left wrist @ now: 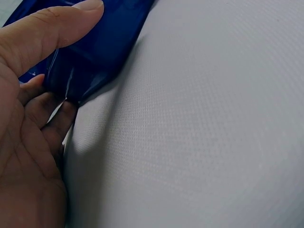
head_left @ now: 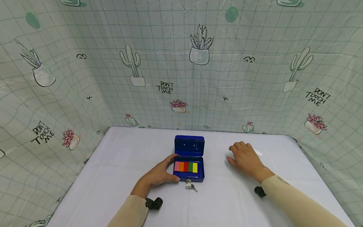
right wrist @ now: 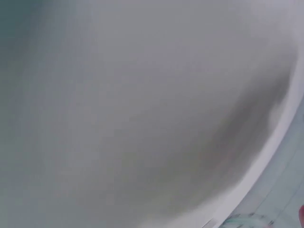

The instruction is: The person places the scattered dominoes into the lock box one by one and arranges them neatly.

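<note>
A small blue metal cash box (head_left: 200, 176) stands on the table with its lid (head_left: 189, 146) raised. Inside lies a row of coloured strips (head_left: 186, 167) in pink, orange, red, green and yellow. From its front hangs a padlock (head_left: 188, 183) with keys (head_left: 194, 188) in it. My left hand (head_left: 161, 171) holds the box by its left side, thumb at the near corner and fingers toward the back; the left wrist view shows the thumb on the blue wall (left wrist: 109, 42). Off to the right, my right hand (head_left: 245, 159) is over the table, fingers loosely bent, with nothing visible in it.
A small white strip (head_left: 258, 153) lies just beyond the right hand, partly hidden by it. The white-covered table (head_left: 136, 142) ends at a patterned cloth (head_left: 227, 78) that rises at the back and both sides. The right wrist view is mostly blurred.
</note>
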Demonstrator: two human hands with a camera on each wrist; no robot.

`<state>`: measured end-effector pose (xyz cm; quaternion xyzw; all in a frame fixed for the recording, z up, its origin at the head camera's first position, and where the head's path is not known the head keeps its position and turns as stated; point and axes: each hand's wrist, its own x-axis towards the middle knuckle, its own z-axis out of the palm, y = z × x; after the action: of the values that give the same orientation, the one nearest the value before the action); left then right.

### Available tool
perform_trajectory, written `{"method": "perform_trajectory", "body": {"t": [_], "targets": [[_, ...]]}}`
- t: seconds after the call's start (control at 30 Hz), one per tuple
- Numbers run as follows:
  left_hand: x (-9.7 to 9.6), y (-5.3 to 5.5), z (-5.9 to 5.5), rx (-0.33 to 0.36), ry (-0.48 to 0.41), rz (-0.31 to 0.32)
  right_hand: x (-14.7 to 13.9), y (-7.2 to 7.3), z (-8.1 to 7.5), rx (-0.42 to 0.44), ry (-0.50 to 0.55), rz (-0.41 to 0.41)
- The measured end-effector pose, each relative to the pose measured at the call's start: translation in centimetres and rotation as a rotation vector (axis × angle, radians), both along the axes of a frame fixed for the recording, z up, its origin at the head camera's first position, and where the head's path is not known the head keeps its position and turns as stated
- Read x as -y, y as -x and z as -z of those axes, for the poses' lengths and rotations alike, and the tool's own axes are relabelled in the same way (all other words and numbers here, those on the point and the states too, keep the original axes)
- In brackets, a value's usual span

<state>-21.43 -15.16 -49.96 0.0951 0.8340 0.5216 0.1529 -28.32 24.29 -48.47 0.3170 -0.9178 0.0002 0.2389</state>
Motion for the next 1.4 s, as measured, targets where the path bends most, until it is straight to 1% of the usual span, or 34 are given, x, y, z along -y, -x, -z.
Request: {"method": "perform_trajectory", "body": {"t": [0.3,0.47,0.57,0.7,1.0,1.27,1.4], "targets": [[0.0,0.1,-0.1,-0.001,-0.004,0.004,-4.8,1.0,0.0,0.073,-0.042,0.132],[0.0,0.1,-0.1,-0.003,-0.004,0.013,-7.0,1.3,-0.3,0.15,-0.053,0.221],[0.0,0.2,-0.2,-0.006,-0.01,0.018,-7.9,1.3,-0.4,0.189,-0.064,0.253],[0.0,0.2,-0.2,-0.007,-0.013,0.016,-8.7,1.3,-0.5,0.219,-0.083,0.273],[0.0,0.2,-0.1,-0.001,-0.022,0.011,-9.9,1.2,0.2,0.232,-0.109,0.288],[0.0,0.1,0.0,0.004,-0.027,0.007,-10.0,0.6,0.3,0.245,-0.114,0.308],[0.1,0.1,0.0,0.007,-0.025,0.006,-10.0,0.2,0.4,0.247,-0.1,0.307]]}}
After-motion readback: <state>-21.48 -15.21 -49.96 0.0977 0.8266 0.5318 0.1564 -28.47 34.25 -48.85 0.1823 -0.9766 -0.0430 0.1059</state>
